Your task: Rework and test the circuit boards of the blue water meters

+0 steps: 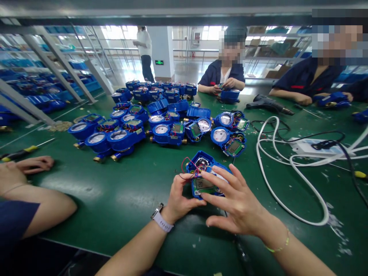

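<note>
In front of me is a blue water meter (199,156) with its housing open, showing a green circuit board (196,193) with a grey display. A thin red wire (184,163) loops out on its left. My left hand (178,196), with a watch at the wrist, pinches the board end between thumb and fingers. Over the meter's right side spreads my right hand (240,203), its fingers stretched apart and fingertips at the board and housing. They hide much of the meter; whether every fingertip touches it, I cannot tell.
Several blue water meters (123,138) are clustered beyond my hands. A white cable (260,161) loops at right beside a power strip (307,147). A heat gun (268,103) lies farther back. A co-worker's arm (48,207) rests at left near a screwdriver (21,152). Two people sit opposite.
</note>
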Tool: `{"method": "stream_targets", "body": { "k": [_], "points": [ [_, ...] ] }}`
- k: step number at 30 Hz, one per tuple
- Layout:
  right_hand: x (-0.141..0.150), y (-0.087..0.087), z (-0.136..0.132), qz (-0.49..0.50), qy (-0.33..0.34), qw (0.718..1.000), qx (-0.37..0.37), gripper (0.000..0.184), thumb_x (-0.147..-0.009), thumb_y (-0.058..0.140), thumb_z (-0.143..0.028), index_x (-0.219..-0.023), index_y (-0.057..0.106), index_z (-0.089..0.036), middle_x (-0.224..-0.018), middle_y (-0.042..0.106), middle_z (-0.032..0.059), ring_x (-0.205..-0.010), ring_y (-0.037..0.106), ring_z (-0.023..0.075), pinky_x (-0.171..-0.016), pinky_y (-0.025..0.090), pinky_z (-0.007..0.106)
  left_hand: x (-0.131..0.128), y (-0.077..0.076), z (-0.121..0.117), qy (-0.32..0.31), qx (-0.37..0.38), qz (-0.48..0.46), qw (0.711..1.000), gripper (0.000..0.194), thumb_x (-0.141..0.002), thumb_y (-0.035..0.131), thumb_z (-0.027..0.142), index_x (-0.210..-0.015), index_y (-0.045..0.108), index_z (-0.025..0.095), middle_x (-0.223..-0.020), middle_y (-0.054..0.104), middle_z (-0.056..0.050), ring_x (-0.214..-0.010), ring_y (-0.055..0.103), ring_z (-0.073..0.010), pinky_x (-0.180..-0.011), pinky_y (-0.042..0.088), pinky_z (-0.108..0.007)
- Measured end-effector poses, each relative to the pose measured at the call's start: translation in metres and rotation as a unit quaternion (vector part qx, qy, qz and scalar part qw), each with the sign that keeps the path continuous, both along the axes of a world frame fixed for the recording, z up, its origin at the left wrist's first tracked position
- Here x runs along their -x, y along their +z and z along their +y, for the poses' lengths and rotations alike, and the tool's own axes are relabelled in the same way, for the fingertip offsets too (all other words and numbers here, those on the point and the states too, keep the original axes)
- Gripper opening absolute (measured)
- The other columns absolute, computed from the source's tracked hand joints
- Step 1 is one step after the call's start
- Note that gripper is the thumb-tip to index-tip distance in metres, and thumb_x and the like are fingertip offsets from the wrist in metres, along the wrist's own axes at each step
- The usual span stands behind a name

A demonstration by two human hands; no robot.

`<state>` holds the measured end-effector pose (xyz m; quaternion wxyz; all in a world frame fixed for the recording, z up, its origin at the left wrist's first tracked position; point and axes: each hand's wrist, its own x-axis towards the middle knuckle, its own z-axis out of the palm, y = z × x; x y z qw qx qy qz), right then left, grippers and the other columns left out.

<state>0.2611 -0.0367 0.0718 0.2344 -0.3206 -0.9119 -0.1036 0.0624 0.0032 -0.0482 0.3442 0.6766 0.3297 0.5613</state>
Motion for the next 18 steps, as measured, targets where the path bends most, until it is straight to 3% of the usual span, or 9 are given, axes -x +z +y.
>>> {"method": "stream_targets", "body": {
  "k": [3, 5, 11, 15, 18],
  "points": [
    [-0.006, -0.004, -0.003, 0.042, -0.022, 0.999, -0.02, 0.035, -0.085, 0.063, -0.054, -0.1, 0.064, -0.023, -0.144, 0.044, 0.0108, -0.135, 0.035, 0.0313, -0.113, 0.02, 0.055, -0.001, 0.001, 0.002, -0.016, 0.019, -0.027, 0.999, 0.079, -0.058, 0.082, 0.054, -0.122, 0.049, 0.022, -0.112, 0.058, -0.01, -0.105, 0.06, -0.0264, -0.092, 0.051, -0.042],
    [-0.009, -0.012, -0.007, 0.085, -0.04, 0.996, -0.015, 0.036, -0.084, 0.067, -0.046, -0.11, 0.061, -0.023, -0.142, 0.046, 0.0122, -0.132, 0.038, 0.032, -0.111, 0.026, 0.056, -0.002, 0.001, 0.003, -0.025, 0.033, -0.048, 0.998, 0.081, -0.056, 0.082, 0.055, -0.122, 0.048, 0.021, -0.112, 0.059, -0.01, -0.105, 0.061, -0.0269, -0.093, 0.051, -0.043],
    [-0.004, -0.039, -0.015, 0.19, -0.097, 0.976, 0.04, 0.061, -0.088, 0.064, -0.029, -0.141, 0.036, -0.021, -0.137, 0.048, 0.0158, -0.128, 0.044, 0.0309, -0.106, 0.035, 0.055, -0.004, -0.003, 0.003, -0.032, 0.058, -0.071, 0.995, 0.085, -0.051, 0.084, 0.055, -0.121, 0.049, 0.021, -0.112, 0.059, -0.011, -0.107, 0.061, -0.0282, -0.094, 0.051, -0.044],
    [0.003, -0.045, -0.012, 0.213, -0.126, 0.967, 0.062, 0.06, -0.091, 0.06, -0.03, -0.142, 0.034, -0.016, -0.134, 0.049, 0.0176, -0.126, 0.046, 0.0303, -0.101, 0.043, 0.05, -0.003, -0.004, 0.003, -0.04, 0.033, -0.065, 0.996, 0.083, -0.056, 0.081, 0.055, -0.124, 0.047, 0.023, -0.114, 0.058, -0.011, -0.108, 0.061, -0.0278, -0.094, 0.05, -0.043],
    [0.007, -0.047, -0.012, 0.232, -0.14, 0.962, 0.019, 0.056, -0.089, 0.062, -0.023, -0.138, 0.037, -0.018, -0.14, 0.043, 0.0175, -0.129, 0.042, 0.0291, -0.103, 0.043, 0.049, -0.003, -0.004, 0.003, -0.03, 0.02, -0.054, 0.998, 0.082, -0.057, 0.082, 0.054, -0.124, 0.047, 0.023, -0.113, 0.058, -0.01, -0.106, 0.061, -0.0267, -0.093, 0.05, -0.042]
  ]
}}
